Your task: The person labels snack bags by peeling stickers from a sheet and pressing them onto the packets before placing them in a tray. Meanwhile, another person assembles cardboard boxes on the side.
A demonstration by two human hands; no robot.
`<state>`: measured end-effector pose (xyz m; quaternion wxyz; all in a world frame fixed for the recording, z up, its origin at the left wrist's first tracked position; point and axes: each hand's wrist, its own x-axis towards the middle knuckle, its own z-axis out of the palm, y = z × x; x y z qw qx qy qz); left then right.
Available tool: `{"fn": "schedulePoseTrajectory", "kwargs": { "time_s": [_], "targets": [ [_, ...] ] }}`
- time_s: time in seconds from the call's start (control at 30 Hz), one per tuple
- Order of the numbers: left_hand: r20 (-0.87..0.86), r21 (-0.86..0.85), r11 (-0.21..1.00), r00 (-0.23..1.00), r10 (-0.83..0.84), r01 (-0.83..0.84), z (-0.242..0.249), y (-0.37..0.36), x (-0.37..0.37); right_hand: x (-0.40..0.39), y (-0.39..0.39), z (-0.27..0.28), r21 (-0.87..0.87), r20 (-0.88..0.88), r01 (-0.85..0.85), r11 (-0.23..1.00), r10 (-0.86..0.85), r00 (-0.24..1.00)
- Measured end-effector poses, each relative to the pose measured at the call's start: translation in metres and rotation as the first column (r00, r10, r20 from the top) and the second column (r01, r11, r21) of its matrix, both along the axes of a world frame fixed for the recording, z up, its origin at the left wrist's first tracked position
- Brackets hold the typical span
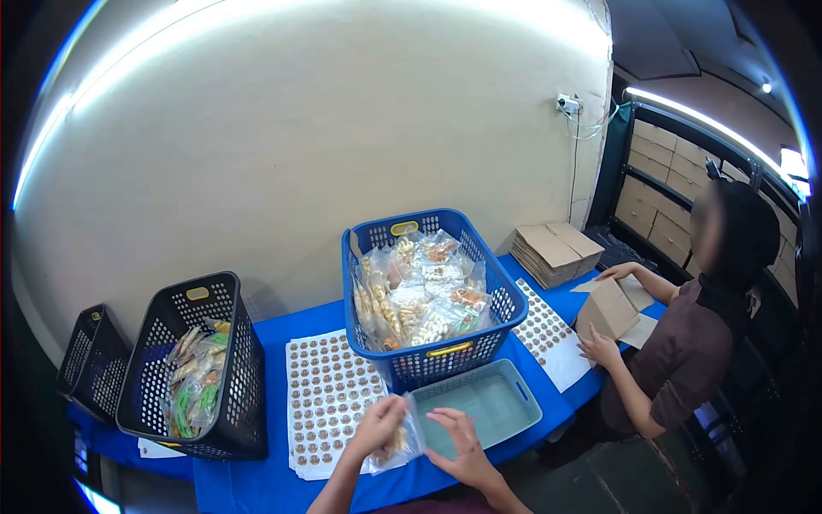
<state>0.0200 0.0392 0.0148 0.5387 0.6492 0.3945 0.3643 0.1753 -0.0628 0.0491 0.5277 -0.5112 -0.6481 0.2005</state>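
A clear plastic bag (396, 447) with light brown pieces inside hangs from my left hand (380, 424), whose fingers are pinched on its upper part. My right hand (463, 445) is just right of the bag, fingers apart, with nothing in it. Beneath and left of my hands lie sheets of round brown stickers (325, 403). Right behind my hands sits a shallow grey-green tray (527, 421). Beyond it stands a blue basket (505, 295) full of clear bags (428, 291) of snack-like pieces.
Left are a black basket (244, 368) with filled bags and a smaller black basket (79, 364). Flat cardboard (556, 253) is stacked at the back right, near another sticker sheet (548, 338). A co-worker (685, 343) at right handles a cardboard box (610, 310).
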Motion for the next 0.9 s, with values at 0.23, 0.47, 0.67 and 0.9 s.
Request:
{"fn": "schedulePoseTrajectory", "kwargs": {
  "time_s": [0.23, 0.47, 0.67, 0.9],
  "targets": [
    [-0.238, 0.072, 0.858, 0.844, -0.48, 0.508, 0.007, -0.01, 0.015, 0.012, -0.013, -0.012, 0.039, 0.387, -0.016, 0.999, 0.0, 0.922],
    [-0.2, 0.253, 0.869, 0.902, -0.383, 0.425, 0.025, -0.029, 0.008, 0.024, -0.006, -0.028, -0.083, 0.115, -0.05, 0.995, 0.059, 0.992],
    [-0.042, 0.428, 0.903, 0.997, 0.07, -0.045, 0.013, -0.041, 0.02, -0.001, 0.004, -0.024, -0.048, 0.001, -0.014, 0.999, 0.014, 1.0],
    [0.049, 0.569, 0.73, 0.902, 0.43, -0.379, 0.026, -0.035, 0.002, -0.023, 0.015, -0.007, 0.034, 0.01, -0.069, 0.997, 0.069, 0.998]
  ]
}}
